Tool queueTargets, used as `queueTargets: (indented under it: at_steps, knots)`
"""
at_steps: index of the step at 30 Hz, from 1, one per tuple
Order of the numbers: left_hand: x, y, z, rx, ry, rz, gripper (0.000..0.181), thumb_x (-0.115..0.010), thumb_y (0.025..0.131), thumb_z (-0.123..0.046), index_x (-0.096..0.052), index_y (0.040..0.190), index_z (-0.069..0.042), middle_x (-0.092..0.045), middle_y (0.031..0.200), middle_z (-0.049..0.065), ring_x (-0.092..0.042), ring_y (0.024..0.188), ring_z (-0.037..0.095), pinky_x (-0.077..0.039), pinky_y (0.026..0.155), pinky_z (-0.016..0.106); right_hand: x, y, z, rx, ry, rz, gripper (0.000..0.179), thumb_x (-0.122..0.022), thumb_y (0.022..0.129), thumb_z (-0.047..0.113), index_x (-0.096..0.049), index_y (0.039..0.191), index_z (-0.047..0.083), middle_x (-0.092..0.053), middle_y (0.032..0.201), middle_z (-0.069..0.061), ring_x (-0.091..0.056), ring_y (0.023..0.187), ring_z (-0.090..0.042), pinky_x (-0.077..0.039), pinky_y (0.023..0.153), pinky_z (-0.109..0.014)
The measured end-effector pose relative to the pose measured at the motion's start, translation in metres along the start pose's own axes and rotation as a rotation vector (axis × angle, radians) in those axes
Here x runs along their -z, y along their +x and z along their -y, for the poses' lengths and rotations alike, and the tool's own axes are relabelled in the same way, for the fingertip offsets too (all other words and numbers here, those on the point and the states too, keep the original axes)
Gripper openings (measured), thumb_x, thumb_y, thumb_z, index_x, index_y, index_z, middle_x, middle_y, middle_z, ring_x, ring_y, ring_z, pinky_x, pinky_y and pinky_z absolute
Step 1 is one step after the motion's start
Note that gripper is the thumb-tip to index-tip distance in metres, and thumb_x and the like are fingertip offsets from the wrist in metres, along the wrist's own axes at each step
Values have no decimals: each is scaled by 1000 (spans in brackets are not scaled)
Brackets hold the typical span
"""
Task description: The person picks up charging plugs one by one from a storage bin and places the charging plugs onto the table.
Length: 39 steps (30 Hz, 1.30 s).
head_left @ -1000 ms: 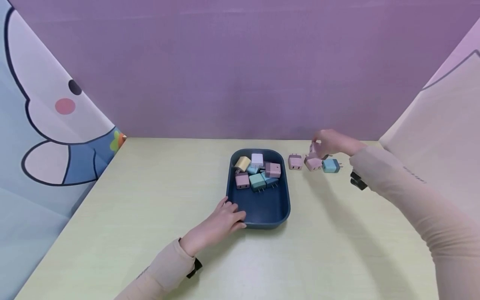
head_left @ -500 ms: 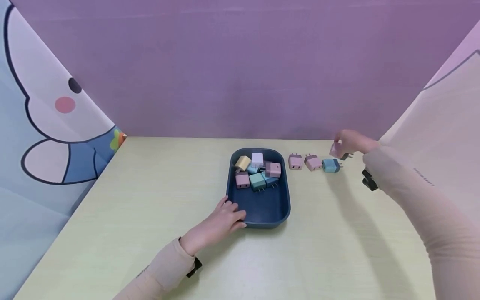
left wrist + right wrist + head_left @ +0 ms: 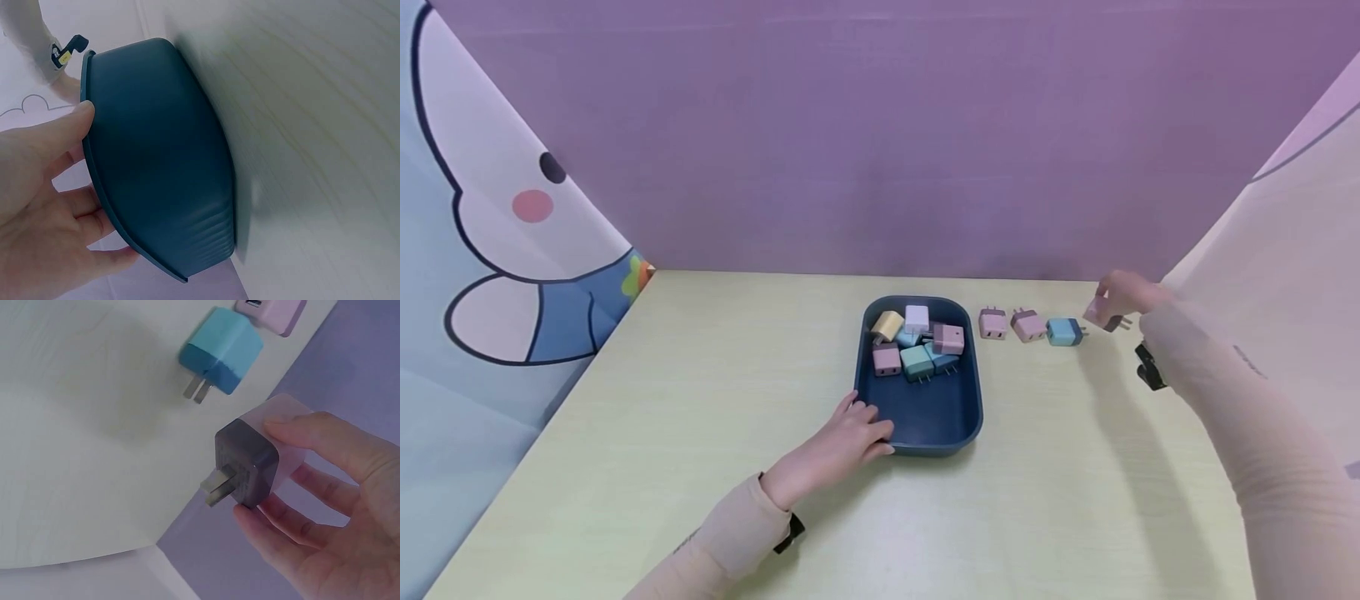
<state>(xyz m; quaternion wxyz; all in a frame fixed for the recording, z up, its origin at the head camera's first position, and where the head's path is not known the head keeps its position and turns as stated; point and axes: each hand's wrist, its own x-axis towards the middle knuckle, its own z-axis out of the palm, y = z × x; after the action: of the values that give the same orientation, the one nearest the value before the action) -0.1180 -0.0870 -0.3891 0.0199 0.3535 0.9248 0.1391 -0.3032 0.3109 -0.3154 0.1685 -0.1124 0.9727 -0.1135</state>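
While the left hand grips the rim of the dark blue tray at its near left corner, I have the right hand with its fingers clamped on a pink-and-grey plug adapter, just to the right of the blue adapter at the far side of the tabletop; whether it touches that surface I cannot tell. I judge it light and stiff, a hard shell that should not give under a squeeze, yet smooth enough to twist if pinched near one edge. I would hold it by opposite sides of the pink body, mostly behind the grey end, and leave the metal prongs free, since they look likeliest to bend or catch. The tray seems rigid too, its lip offering a sure hold.
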Motion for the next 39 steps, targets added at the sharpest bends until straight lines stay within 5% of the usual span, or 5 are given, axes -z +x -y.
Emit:
queueTargets:
  at_steps: [17, 24, 31, 39]
  knots:
    - [-3, -1, 0, 2, 7, -9, 13, -57, 85, -28, -55, 81, -16, -45, 73, -6, -45, 75, 13, -26, 99, 52, -18, 8, -32, -72, 44, 22, 45, -61, 72, 9, -47, 106, -17, -55, 90, -24, -49, 81, -33, -42, 73, -47]
    - [-2, -1, -1, 1, 9, -6, 13, -56, 85, -27, -55, 81, -15, -46, 74, -5, -46, 75, 14, -26, 99, 52, -27, 9, -40, -85, 121, 30, 21, -59, 75, 13, -60, 80, -8, -60, 73, -13, -50, 72, -27, -42, 68, -40]
    - [-2, 0, -2, 8, 9, 4, 14, -56, 85, -29, -56, 82, -15, -47, 74, -4, -47, 77, 14, -26, 99, 52, -34, 11, -44, -143, 133, -15, 27, -56, 78, 19, -62, 64, -3, -57, 66, -10, -49, 66, -25, -42, 61, -33]
    - [-2, 0, -2, 7, 12, -3, 14, -56, 85, -29, -55, 81, -15, -46, 74, -5, -46, 77, 14, -26, 99, 52, -40, 15, -48, -196, 159, 17, 32, -54, 82, 21, -57, 74, -11, -57, 69, -15, -49, 67, -25, -43, 61, -32]
